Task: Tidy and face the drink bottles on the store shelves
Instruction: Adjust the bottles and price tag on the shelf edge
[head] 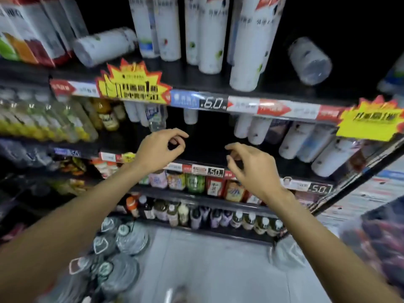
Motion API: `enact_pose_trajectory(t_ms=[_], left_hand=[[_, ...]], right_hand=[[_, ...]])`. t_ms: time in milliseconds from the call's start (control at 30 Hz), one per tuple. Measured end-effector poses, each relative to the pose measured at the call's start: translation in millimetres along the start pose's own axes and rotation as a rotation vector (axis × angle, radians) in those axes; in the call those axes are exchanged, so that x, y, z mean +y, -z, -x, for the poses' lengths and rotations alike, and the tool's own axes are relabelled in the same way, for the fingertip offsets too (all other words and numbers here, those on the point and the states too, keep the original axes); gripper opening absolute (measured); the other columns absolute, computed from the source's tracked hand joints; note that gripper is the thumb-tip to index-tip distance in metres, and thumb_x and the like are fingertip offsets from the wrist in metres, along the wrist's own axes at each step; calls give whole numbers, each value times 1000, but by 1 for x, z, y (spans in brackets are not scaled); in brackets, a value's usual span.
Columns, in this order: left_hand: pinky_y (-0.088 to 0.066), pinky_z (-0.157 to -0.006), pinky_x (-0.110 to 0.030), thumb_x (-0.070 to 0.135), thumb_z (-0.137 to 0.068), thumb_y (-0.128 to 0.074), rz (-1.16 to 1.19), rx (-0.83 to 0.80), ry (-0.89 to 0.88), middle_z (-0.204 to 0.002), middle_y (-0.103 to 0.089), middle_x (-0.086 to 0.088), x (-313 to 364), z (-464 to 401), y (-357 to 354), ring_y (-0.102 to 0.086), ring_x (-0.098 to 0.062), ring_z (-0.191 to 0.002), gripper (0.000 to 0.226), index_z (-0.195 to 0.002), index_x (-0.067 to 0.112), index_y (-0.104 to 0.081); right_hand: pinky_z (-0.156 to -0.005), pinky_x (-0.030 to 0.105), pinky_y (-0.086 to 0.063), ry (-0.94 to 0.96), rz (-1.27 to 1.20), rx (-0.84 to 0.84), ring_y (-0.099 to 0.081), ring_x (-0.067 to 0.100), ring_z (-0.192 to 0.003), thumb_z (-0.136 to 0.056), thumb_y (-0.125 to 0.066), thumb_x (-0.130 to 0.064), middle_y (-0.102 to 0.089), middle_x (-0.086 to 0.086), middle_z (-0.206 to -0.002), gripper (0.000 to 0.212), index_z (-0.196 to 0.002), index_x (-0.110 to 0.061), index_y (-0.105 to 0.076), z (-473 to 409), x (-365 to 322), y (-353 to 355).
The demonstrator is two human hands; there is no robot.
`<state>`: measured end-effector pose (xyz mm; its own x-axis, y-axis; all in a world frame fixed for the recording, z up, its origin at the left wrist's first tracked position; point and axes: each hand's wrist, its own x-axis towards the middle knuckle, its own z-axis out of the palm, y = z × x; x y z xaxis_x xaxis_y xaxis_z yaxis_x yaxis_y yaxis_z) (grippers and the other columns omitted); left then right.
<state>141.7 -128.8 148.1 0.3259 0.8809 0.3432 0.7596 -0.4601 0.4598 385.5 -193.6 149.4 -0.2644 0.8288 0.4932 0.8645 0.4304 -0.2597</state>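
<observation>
Both my hands hover in front of a dark gap on the middle shelf (203,149). My left hand (161,147) and my right hand (249,165) have loosely curled fingers and hold nothing. White bottles (290,141) stand to the right of the gap, and a clear water bottle (156,119) stands behind my left hand. On the top shelf tall white bottles (209,36) stand upright, one white bottle (102,45) lies on its side at the left, and a clear bottle (310,61) lies tipped over at the right.
Yellow starburst promo tags (133,84) hang on the shelf rails, another (369,121) at the right. Yellow drink bottles (43,119) fill the left bay. Lower shelves hold small cartons (194,182) and dark bottles (196,215). Packs of water (122,243) sit on the floor at the left.
</observation>
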Motion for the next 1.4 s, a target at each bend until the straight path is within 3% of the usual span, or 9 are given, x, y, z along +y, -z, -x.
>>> enact_pose_trajectory(t_ms=[67, 267, 433, 600, 700, 833, 1033, 1200, 1400], left_hand=[[-54, -81, -34, 22, -89, -63, 45, 22, 82, -88, -63, 17, -25, 1, -20, -61, -4, -89, 23, -113, 25, -66], [-51, -87, -36, 22, -87, -67, 203, 244, 333, -98, -63, 9, -125, -12, -83, -59, -9, -90, 31, -117, 21, -61], [-47, -91, -30, 31, -83, -72, 383, 287, 451, -126, -51, -2, -207, -44, -112, -54, -13, -104, 70, -141, 17, -36], [-44, -103, -41, 42, -70, -82, 481, 362, 420, -141, -39, -9, -251, -98, -134, -49, -22, -124, 103, -149, 22, -17], [-43, -103, -44, 51, -60, -84, 407, 453, 431, -141, -38, -11, -259, -129, -144, -45, -26, -127, 117, -149, 26, -13], [-45, -95, -44, 52, -64, -82, 213, 503, 473, -136, -42, -10, -261, -148, -149, -46, -29, -124, 107, -146, 23, -19], [-42, -80, -31, 57, -59, -71, 167, 510, 270, -124, -57, -3, -273, -131, -145, -55, -24, -112, 88, -132, 17, -39], [-39, -79, -29, 39, -69, -79, 167, 511, 271, -122, -59, 4, -275, -132, -149, -56, -20, -110, 74, -127, 19, -39], [-42, -77, -31, 38, -69, -80, 181, 448, 322, -114, -56, 5, -269, -135, -138, -57, -24, -107, 72, -120, 14, -37]], right_hand=[[-53, 33, -52, -21, 17, -66, -66, 21, -77, -92, -52, -26, -69, -1, -87, 26, -112, -14, -63, -1, 7, -31], [-75, 38, -52, -3, 48, -170, -59, 22, -104, -94, -53, -29, -63, 1, -112, 33, -125, -17, -55, -46, 23, -142], [-82, 36, -47, 5, 49, -126, -52, 26, -114, -93, -55, -34, -55, 6, -125, 45, -135, -20, -45, -108, 22, -225], [-98, 31, -40, -56, -185, -136, -46, 23, -126, -91, -58, -19, -45, 10, -139, 63, -147, -24, -29, -155, 27, -292], [-101, 35, -41, -83, -195, -59, -46, 23, -127, -96, -50, -22, -46, 8, -141, 53, -145, -23, -32, -175, 35, -314], [-87, 32, -41, -236, -185, 132, -51, 25, -117, -96, -51, -36, -49, 7, -135, 49, -140, -20, -36, -196, 59, -323], [-97, 41, -39, -461, -240, 293, -39, 32, -129, -79, -72, -40, -33, 15, -144, 90, -148, -13, -21, -231, 91, -334], [-103, 42, -36, -590, -406, 319, -35, 31, -134, -70, -78, -51, -27, 14, -150, 116, -151, -15, -4, -263, 97, -345], [-78, 30, -45, -527, -475, 301, -56, 20, -102, -74, -79, -37, -50, 0, -111, 88, -137, -14, -22, -270, 97, -337]])
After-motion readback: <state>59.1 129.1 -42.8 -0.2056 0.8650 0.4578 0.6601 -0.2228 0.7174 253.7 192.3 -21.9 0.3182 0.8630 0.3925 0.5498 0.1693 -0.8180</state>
